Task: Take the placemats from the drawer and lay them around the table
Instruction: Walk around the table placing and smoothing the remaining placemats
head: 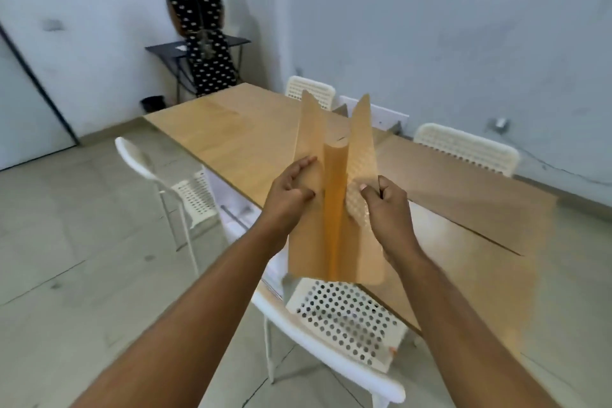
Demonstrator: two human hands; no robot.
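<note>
Head view: your left hand (291,189) and right hand (387,205) each grip curled placemats (334,195) above the table (238,139), chairs (341,318) alongside.

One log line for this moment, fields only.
left hand: grips placemats | right hand: grips placemats | mats: mid-air, being separated | table: none laid

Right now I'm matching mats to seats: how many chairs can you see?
4: near chair, left chair, two behind the table, at and. More may be hidden.
</note>
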